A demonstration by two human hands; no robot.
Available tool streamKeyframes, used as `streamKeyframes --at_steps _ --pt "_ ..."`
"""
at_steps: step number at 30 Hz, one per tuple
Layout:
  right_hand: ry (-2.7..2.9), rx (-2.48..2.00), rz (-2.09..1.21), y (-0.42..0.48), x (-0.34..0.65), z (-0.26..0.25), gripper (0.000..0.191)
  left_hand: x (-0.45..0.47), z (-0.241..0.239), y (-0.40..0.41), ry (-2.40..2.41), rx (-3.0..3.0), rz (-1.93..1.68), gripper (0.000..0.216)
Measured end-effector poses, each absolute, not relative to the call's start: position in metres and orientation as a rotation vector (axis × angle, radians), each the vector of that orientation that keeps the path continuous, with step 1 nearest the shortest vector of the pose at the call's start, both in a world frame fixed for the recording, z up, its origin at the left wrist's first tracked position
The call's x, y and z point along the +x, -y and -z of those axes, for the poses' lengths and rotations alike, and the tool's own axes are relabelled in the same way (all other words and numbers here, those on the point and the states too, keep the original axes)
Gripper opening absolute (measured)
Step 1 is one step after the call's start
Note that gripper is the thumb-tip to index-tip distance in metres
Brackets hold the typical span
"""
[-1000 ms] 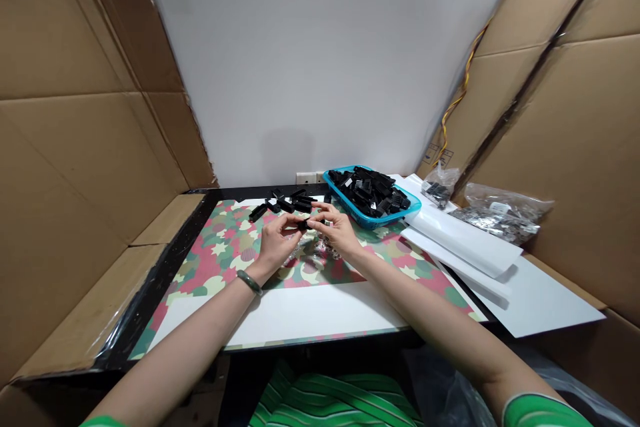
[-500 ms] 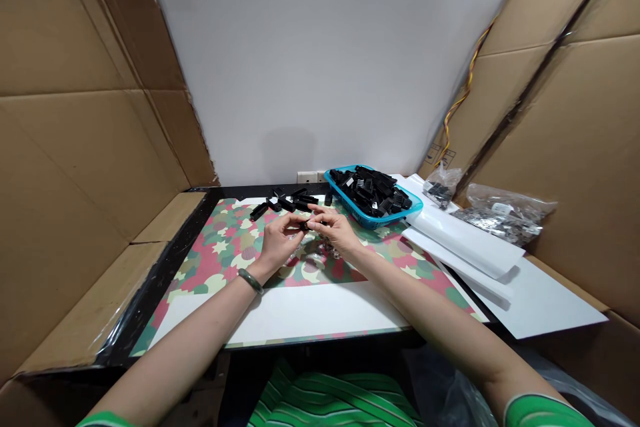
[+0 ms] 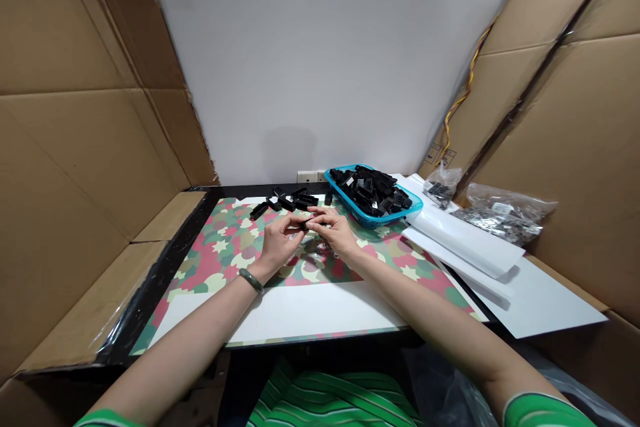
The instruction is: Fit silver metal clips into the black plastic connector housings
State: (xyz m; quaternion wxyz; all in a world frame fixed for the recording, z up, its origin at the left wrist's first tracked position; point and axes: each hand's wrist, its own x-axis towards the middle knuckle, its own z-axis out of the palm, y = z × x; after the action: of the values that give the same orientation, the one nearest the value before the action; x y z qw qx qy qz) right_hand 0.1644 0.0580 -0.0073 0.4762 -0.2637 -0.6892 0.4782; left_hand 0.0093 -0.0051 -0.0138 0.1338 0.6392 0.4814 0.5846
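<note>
Over the middle of the patterned table cover (image 3: 220, 247), my left hand (image 3: 280, 238) pinches a small black plastic part (image 3: 304, 225) between thumb and fingers. My right hand (image 3: 334, 232) meets it from the other side, its thumb and index fingertip pressed at the same part. Fingers cover most of the part, so its exact shape is hidden. Below the hands lie small shiny pieces (image 3: 320, 248), too small to make out. Just beyond the hands, several black plastic parts (image 3: 286, 203) are scattered near the table's back edge.
A blue basket (image 3: 367, 219) heaped with black parts stands at the back right. White sheets (image 3: 465, 240), some curled, lie to the right with plastic bags of small parts (image 3: 500, 221). Cardboard walls (image 3: 90, 140) flank the table, and a wall socket (image 3: 307, 177) sits behind it.
My right thumb and fingers have shifted slightly left, closer over the black part. My left hand and the other things look the same.
</note>
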Motion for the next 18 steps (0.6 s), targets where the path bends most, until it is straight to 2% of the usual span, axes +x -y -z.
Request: streamKeyframes --at_steps 10,14,18 --pt "1.674 -0.659 -0.970 -0.0611 0.1649 0.0081 0.040 0.0156 0.0128 0.0059 -1.223 1.564 -1.704 0.016" --pt "1.806 -0.648 -1.044 -0.0620 0.1675 0.0054 0.035 0.0138 0.0141 0.0000 -1.102 1.403 -1.686 0.025" --pt "1.859 -0.645 -0.833 -0.0621 0.1687 0.0073 0.039 0.0068 0.0085 -0.0009 -1.044 1.244 -1.522 0.035"
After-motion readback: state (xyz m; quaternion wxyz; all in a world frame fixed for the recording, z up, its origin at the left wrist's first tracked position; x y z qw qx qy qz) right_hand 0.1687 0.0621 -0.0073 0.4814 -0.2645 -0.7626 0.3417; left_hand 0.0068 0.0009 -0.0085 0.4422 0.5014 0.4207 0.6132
